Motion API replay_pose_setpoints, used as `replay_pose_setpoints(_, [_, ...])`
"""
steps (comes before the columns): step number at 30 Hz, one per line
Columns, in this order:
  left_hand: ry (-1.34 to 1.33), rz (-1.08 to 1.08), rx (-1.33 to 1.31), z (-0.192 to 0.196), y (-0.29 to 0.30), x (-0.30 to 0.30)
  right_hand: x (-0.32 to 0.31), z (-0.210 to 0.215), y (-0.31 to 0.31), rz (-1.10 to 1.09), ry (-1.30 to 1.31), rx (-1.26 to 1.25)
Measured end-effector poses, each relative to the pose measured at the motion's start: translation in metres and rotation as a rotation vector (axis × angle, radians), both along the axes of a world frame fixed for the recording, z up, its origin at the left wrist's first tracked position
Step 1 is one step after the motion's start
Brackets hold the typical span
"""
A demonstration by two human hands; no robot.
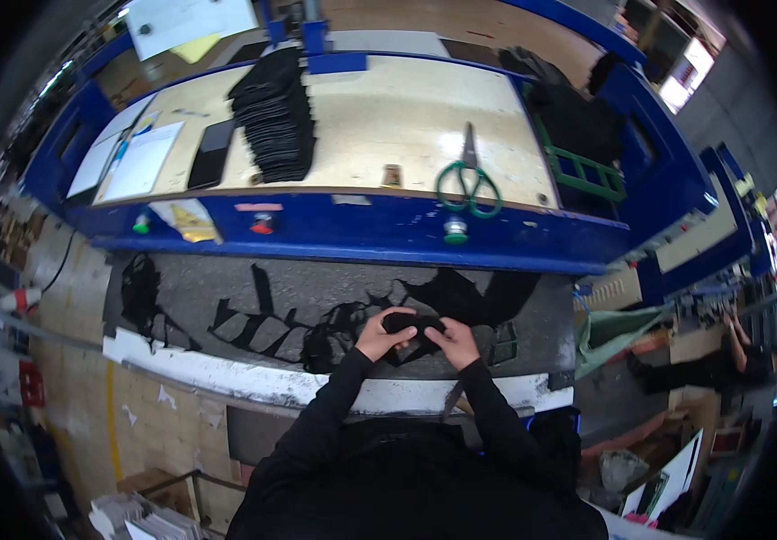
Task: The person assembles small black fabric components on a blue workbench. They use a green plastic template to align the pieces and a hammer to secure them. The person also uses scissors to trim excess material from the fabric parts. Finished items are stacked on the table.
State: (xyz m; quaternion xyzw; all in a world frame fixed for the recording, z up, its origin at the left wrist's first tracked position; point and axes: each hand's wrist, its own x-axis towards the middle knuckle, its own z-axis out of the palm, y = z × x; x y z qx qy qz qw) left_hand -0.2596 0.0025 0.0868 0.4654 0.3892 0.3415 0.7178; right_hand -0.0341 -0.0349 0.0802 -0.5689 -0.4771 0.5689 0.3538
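In the head view, my left hand (379, 338) and right hand (453, 344) are closed around a small black cloth (413, 323), thumbs and fingers pinching it between them, on my side of the blue rail (361, 236). Under them, also on my side of the rail, a grey surface (192, 277) carries tangled black scraps (253, 329). Beyond the rail lies a pale surface (388, 108) with a black stack (278, 117), a phone (212, 154) and papers (143, 160). Green-handled scissors (469, 158) lie there too, their handles reaching over the rail.
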Motion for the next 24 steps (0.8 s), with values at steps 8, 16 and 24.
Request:
replay_pose_setpoints(8, [-0.882, 0.085, -0.570, -0.017, -0.057, -0.041, -0.024, 0.123, -0.028, 0.850, -0.659, 0.313])
replay_pose_setpoints(16, [-0.702, -0.145, -0.605, 0.009, -0.085, -0.017, -0.058, 0.111, -0.008, 0.703, -0.557, 0.391])
replay_pose_setpoints(24, [-0.680, -0.169, -0.605, -0.006, -0.093, -0.012, -0.057, 0.104, -0.020, 0.531, -0.531, 0.489])
